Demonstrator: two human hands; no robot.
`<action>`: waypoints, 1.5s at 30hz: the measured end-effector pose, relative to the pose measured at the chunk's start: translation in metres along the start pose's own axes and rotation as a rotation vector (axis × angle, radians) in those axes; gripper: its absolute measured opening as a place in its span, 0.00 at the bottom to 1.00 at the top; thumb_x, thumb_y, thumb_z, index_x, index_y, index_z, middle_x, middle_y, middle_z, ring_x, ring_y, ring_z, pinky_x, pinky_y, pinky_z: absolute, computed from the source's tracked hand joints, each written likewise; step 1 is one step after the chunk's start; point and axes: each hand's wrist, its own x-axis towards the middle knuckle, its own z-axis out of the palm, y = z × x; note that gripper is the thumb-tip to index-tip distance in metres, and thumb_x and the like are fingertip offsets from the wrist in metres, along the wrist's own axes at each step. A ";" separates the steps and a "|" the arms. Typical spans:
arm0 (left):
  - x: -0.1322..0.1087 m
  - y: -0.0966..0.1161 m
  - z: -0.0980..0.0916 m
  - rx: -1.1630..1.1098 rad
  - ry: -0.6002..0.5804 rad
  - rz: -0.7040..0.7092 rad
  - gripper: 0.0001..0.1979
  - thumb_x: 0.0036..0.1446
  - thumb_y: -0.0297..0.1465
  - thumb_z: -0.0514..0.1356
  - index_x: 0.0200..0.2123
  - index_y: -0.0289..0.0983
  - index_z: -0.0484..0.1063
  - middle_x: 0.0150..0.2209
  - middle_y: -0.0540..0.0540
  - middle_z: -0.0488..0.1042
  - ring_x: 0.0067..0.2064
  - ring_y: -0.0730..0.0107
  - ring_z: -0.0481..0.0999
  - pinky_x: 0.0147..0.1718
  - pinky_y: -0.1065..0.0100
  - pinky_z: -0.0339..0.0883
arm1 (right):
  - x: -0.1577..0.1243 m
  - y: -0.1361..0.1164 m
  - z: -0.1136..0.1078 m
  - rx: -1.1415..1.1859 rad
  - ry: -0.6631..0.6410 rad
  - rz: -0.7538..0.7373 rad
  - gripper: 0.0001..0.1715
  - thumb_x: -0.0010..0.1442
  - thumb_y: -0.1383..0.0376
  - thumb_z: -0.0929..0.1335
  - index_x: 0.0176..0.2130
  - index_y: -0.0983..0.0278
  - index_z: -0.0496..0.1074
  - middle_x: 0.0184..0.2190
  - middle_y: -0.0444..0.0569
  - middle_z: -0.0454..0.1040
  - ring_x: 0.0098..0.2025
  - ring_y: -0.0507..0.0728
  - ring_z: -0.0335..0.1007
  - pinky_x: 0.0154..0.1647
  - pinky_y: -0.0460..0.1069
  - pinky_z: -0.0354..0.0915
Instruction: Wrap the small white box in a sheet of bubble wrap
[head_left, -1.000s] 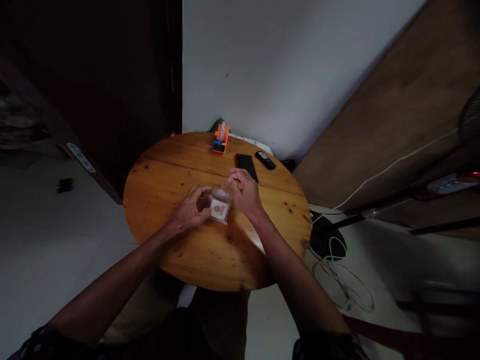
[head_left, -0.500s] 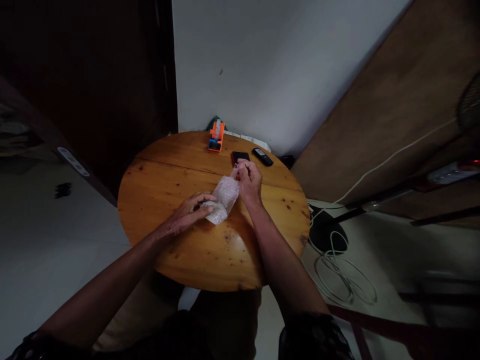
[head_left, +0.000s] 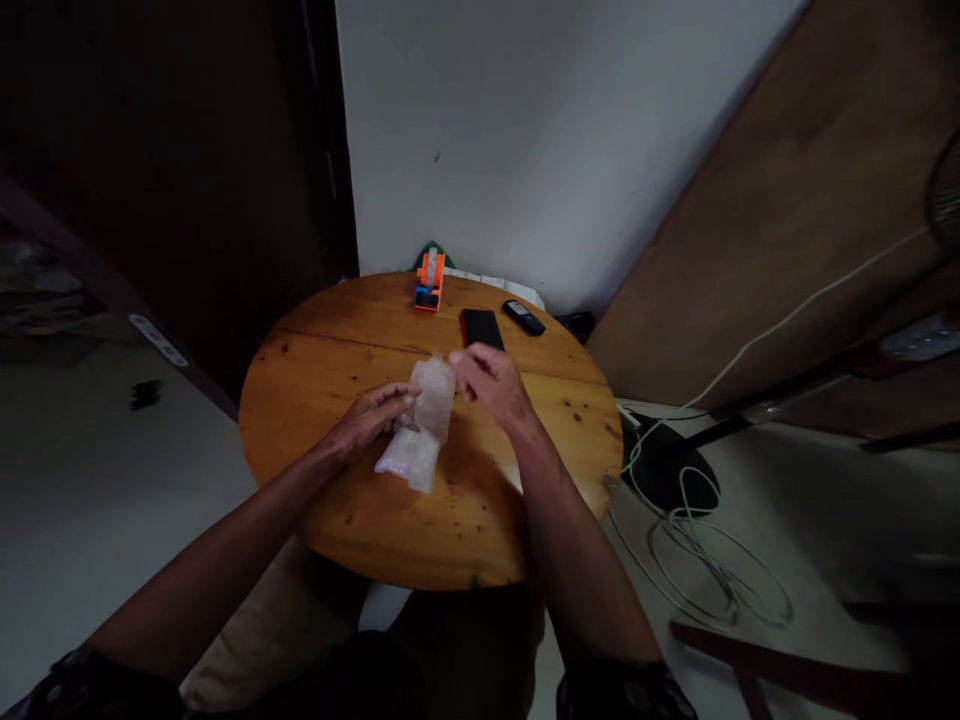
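Note:
A whitish bubble-wrap bundle (head_left: 431,410) lies on the round wooden table (head_left: 360,530), with a loose flap spreading toward the near edge. What it holds inside, if anything, cannot be made out. My left hand (head_left: 375,418) grips its left side, fingers stretched over the wrap and thumb lower down. At the upper right corner of the bundle is my right hand (head_left: 495,385), its fingers curled into a pinch. Whatever may be between those fingertips is too small and blurred to name.
An orange tape dispenser (head_left: 430,280) stands at the table's far edge. Beyond my right hand lie a dark flat phone-like object (head_left: 482,328) with a red edge and a black handset (head_left: 523,317). White cable (head_left: 697,540) coils on the floor at right.
The bundle has shifted left and nearer, turned more upright in view, and its lower flap has spread out. My right hand moved slightly nearer, uncovering more of the dark flat object.

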 end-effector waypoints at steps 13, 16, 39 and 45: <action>0.040 0.014 0.009 -0.181 0.163 0.013 0.22 0.37 0.40 0.70 0.36 0.32 0.78 0.24 0.50 0.72 0.22 0.78 0.64 0.19 0.74 0.51 | -0.003 -0.004 0.012 -0.628 -0.136 0.181 0.14 0.62 0.64 0.64 0.30 0.64 0.76 0.26 0.45 0.75 0.29 0.53 0.67 0.30 0.46 0.55; 0.045 0.007 -0.003 -0.124 0.241 0.034 0.21 0.37 0.37 0.68 0.36 0.34 0.77 0.21 0.54 0.68 0.20 0.79 0.59 0.20 0.74 0.49 | 0.003 -0.001 0.003 -0.626 -0.043 0.271 0.15 0.62 0.66 0.62 0.32 0.65 0.77 0.25 0.46 0.76 0.31 0.54 0.71 0.30 0.46 0.56; 0.045 0.001 -0.040 0.597 0.540 0.101 0.15 0.51 0.36 0.61 0.39 0.34 0.76 0.27 0.48 0.75 0.27 0.69 0.73 0.25 0.71 0.60 | 0.007 0.008 0.000 -1.102 -0.084 0.458 0.20 0.66 0.63 0.60 0.46 0.60 0.80 0.46 0.54 0.82 0.49 0.61 0.77 0.39 0.49 0.65; 0.048 -0.002 -0.048 0.643 0.579 0.060 0.15 0.50 0.31 0.60 0.41 0.35 0.77 0.34 0.44 0.80 0.34 0.66 0.78 0.29 0.72 0.64 | 0.005 0.008 0.003 -1.146 -0.093 0.461 0.20 0.66 0.64 0.61 0.49 0.61 0.79 0.47 0.56 0.81 0.50 0.62 0.77 0.41 0.49 0.66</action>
